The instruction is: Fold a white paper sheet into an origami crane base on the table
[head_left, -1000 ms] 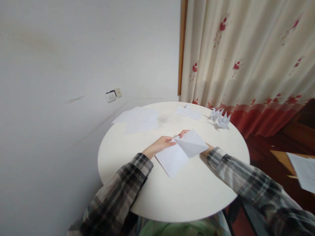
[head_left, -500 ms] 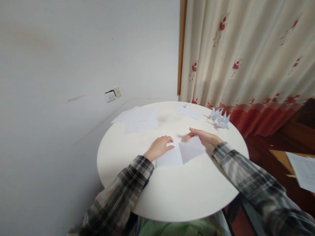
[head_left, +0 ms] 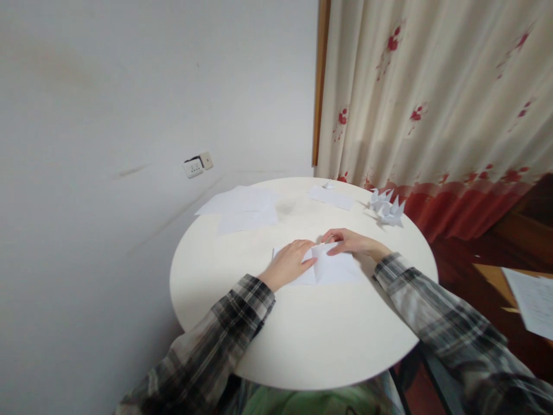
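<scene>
A creased sheet of white paper (head_left: 337, 270) lies in front of me on the round white table (head_left: 328, 334), with a fold line running down its middle. My left hand (head_left: 294, 260) rests on its left half, thumb near the crease and fingers over the far edge. At the far edge of the right half, my right hand (head_left: 345, 242) grips the sheet between thumb and fingers. Part of the paper is hidden under both hands.
Several white sheets (head_left: 242, 202) lie at the table's far left. Folded paper cranes (head_left: 391, 213) stand at the far right, near a paper strip (head_left: 330, 197) with a small folded piece (head_left: 328, 185). A written sheet (head_left: 531, 300) lies on a lower surface at right.
My right hand has moved left and closed on the paper's far edge. My left hand has slid right toward the crease. The paper's right half lies flatter.
</scene>
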Tool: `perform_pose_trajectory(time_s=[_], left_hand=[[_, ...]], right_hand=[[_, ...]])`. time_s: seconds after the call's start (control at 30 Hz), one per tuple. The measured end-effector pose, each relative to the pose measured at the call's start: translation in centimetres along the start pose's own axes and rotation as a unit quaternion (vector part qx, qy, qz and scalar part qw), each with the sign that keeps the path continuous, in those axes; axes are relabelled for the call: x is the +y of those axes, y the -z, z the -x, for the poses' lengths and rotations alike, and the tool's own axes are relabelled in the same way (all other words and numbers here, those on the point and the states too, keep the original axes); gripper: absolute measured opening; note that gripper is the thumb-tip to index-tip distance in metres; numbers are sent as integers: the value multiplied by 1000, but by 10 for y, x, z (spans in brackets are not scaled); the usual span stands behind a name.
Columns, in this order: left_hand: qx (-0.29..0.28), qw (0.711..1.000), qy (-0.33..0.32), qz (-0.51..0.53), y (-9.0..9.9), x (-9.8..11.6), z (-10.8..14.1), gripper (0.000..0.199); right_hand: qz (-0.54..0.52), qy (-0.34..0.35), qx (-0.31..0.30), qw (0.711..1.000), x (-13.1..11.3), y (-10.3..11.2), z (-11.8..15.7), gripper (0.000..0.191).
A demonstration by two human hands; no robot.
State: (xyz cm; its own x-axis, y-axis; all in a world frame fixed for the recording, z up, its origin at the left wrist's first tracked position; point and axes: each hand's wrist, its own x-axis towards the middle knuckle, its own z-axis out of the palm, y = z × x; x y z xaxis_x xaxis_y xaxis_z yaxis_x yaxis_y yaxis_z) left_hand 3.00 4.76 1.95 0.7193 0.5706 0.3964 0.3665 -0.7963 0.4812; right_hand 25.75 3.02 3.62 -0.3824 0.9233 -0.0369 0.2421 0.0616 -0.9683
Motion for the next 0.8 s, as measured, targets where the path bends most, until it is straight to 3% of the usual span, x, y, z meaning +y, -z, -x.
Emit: perform_pose_trajectory(time_s=[0.17,0.23,0.27,0.33,0.4,0.43,0.53,0.63,0.77,0.8], left_hand=[[-43,999,-16,30,1,9,0,89],[-42,998,-18,37,-1,11,2,98],[-30,998,-17,48,-2,12,2,92],[5,996,6,87,-4,11,2,62],[44,984,78,152,-6,9,0,28],[68,970,127,196,-7,8,-2,22],[135,915,230,304,-6,6,-10,29],[161,873,234,396,-4,10,-18,34],[143,769,211,587,2,20,-19,39],[132,755,211,606,3,22,-18,38]], right_hand=[[-33,9,91,995,2,-4,-3,23],[-82,-1,125,989,3,-4,-4,22],[-113,1,133,985,3,-4,-4,22],[-183,16,135,974,-1,-3,-3,25],[-243,38,132,960,-6,-3,-2,34],[-264,52,134,954,-8,-3,-2,40],[-246,114,189,944,-13,-4,-1,42],[-143,163,253,943,-13,-8,-3,39],[-89,136,254,953,-10,-13,-5,29],[-95,127,252,955,-10,-14,-5,29]])
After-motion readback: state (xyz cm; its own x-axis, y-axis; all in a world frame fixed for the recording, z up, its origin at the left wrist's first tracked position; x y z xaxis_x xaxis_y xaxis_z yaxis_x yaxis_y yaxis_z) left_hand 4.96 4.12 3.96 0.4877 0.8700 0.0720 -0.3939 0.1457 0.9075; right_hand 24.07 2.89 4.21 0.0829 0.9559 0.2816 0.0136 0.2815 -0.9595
